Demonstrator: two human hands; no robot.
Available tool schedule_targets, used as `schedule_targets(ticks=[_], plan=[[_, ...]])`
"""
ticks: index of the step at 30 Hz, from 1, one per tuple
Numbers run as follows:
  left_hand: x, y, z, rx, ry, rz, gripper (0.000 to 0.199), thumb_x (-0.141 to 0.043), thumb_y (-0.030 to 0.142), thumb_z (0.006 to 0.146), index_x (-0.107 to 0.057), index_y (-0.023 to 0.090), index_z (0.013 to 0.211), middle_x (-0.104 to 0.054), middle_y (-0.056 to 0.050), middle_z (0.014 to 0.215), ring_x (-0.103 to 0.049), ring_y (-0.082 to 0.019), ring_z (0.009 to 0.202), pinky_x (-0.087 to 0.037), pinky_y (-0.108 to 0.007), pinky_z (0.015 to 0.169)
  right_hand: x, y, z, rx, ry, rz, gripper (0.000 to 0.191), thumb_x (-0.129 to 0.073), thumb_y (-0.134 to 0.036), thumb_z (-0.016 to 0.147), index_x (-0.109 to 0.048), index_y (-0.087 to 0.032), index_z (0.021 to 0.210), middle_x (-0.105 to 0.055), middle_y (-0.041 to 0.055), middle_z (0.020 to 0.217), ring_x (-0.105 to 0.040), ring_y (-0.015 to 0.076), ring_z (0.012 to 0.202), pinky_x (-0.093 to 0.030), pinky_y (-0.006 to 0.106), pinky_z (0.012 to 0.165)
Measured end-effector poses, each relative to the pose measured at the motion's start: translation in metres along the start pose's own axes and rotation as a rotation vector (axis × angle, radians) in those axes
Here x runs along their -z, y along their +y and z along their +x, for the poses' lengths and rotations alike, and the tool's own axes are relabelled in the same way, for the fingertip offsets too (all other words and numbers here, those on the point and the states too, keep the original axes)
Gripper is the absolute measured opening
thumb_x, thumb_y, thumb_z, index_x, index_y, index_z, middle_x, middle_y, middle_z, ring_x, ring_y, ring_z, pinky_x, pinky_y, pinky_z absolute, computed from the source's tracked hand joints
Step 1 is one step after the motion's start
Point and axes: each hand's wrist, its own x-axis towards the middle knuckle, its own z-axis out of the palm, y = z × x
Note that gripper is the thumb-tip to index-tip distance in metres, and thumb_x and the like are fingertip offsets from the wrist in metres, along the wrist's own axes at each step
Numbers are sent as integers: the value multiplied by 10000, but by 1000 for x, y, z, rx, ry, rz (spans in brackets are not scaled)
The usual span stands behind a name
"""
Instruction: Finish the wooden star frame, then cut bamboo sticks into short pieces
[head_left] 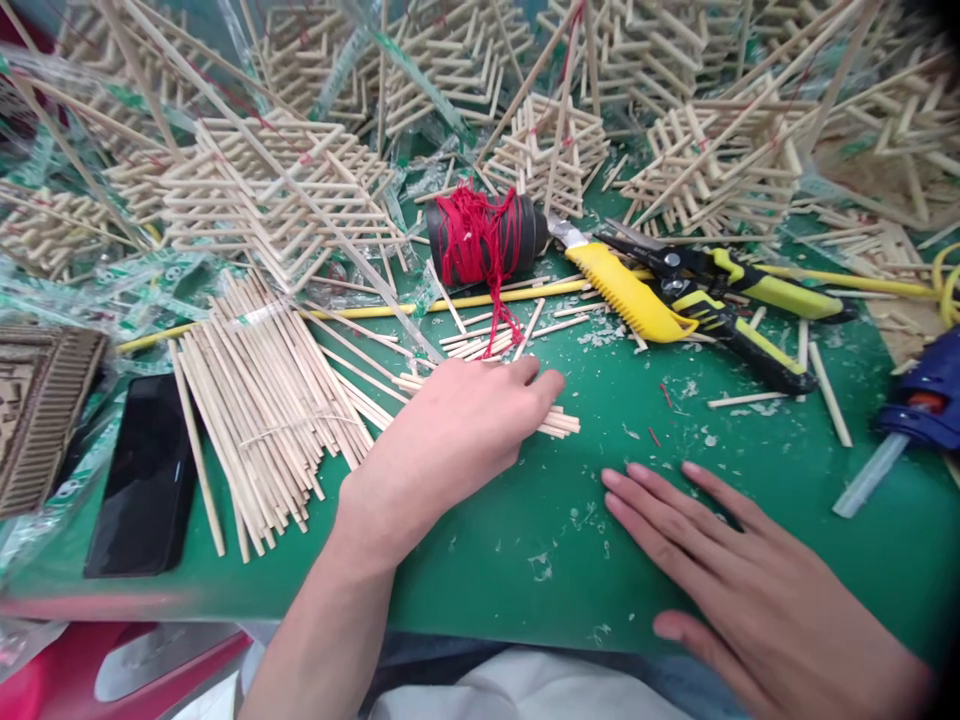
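My left hand (457, 430) is closed over a small group of thin wooden sticks (561, 422), whose ends stick out past its curled fingers. My right hand (739, 570) lies flat near the table's front edge with its fingers spread and nothing in it. Left of my left hand is a bundle of longer sticks (262, 410). Behind that hand stands a spool with tangled red thread (480, 237), its loose end hanging onto short sticks.
The green table (525, 560) also holds a black phone (142, 475), a yellow cutter (626, 290), black-and-yellow pliers (739, 330), a blue glue gun (930, 390) and a yellow cable (517, 294). Stacked stick structures (270, 195) line the back. Glue scraps lie about.
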Motion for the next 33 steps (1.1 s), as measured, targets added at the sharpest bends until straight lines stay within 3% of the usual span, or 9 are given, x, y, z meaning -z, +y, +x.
schedule_targets(ticks=[3,5,11,15,23,25,29,31,33], plan=[[0,0,-1,5,4,10,226,-478,6,817,-516,199,926,-635,-7,856,-601,-175,620,-160,-339,502,-5,7,-13,-304,32,-68,662,-391,-369,987,-246,-96,1574,-351,141,1585,-322,360,1459,-213,578,1179],[0,1,-1,2,2,12,230,-472,4,817,-518,200,927,-634,-5,854,-603,-177,620,-161,-341,501,-6,8,-16,-389,45,-73,670,-391,-351,984,-224,-99,1582,-334,153,1589,-312,384,1460,-223,596,1171],[1,1,0,3,-19,-2,224,-470,20,838,-527,202,956,-646,-6,879,-626,-185,657,-194,-343,501,-7,-15,7,-98,73,-14,654,-437,-285,975,-260,-30,1551,-324,148,1597,-295,307,1477,-195,495,1212],[2,0,2,3,-20,0,233,-472,19,832,-533,205,957,-646,-6,881,-627,-192,664,-201,-345,499,-10,-9,5,-225,67,-44,629,-398,-322,997,-274,-51,1551,-341,143,1589,-322,289,1466,-213,496,1196],[2,0,0,12,-26,6,255,-461,1,821,-533,205,955,-638,-3,868,-614,-188,636,-200,-340,494,-7,2,-8,-446,116,-92,658,-396,-358,996,-252,-61,1566,-344,165,1582,-359,355,1440,-281,540,1153],[2,0,0,14,-29,0,257,-460,5,824,-535,205,967,-640,-4,875,-618,-191,640,-207,-342,495,-6,-1,-1,-411,133,-90,664,-416,-334,991,-244,-43,1563,-328,172,1589,-337,358,1450,-282,537,1155],[2,1,2,-2,-23,-1,239,-463,11,829,-531,201,957,-645,-9,879,-634,-193,668,-208,-338,496,-5,-7,16,-171,85,-32,651,-402,-317,1000,-223,-50,1566,-307,136,1604,-297,313,1477,-245,514,1181],[2,1,2,-4,-23,-5,239,-465,10,829,-531,201,957,-649,-9,879,-638,-190,676,-210,-334,497,-6,-8,20,-213,69,-34,638,-383,-344,1010,-239,-61,1563,-317,127,1600,-318,302,1468,-242,513,1178],[2,0,2,4,-20,-2,247,-469,8,825,-532,202,965,-652,-7,881,-636,-187,670,-211,-333,496,-5,-9,19,-351,65,-63,637,-380,-356,1013,-247,-61,1562,-321,150,1595,-357,322,1444,-260,542,1157]])
